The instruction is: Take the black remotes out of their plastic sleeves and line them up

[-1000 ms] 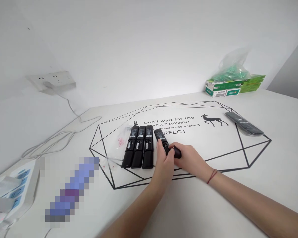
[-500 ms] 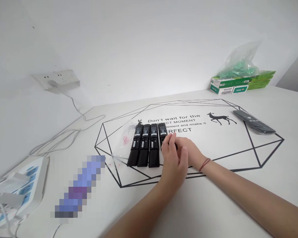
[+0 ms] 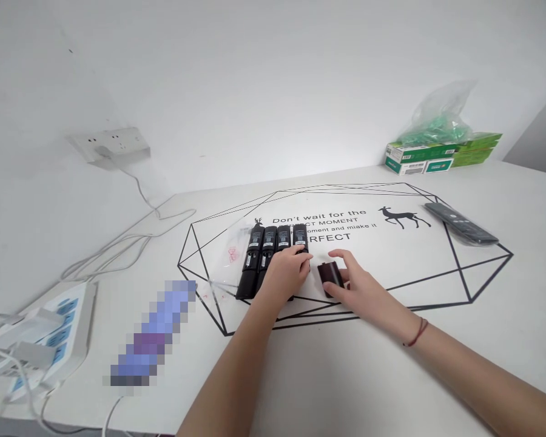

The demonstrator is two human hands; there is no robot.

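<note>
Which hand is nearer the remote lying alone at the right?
Right. The right hand, touching the dark cover, is to the left of the lone remote; the left hand is farther left, at the black remotes in a row.

Home or small office, I cannot determine which: wall socket (image 3: pixel 125 141) above the table's (image 3: pixel 327 376) left edge, power strip (image 3: pixel 73 334) at that edge, deer print (image 3: pixel 400 217) on top, boxes (image 3: pixel 418 164) toward far right corner.

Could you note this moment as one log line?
left hand: over black remotes | right hand: holding small dark piece | lone remote: apart, far right
</note>
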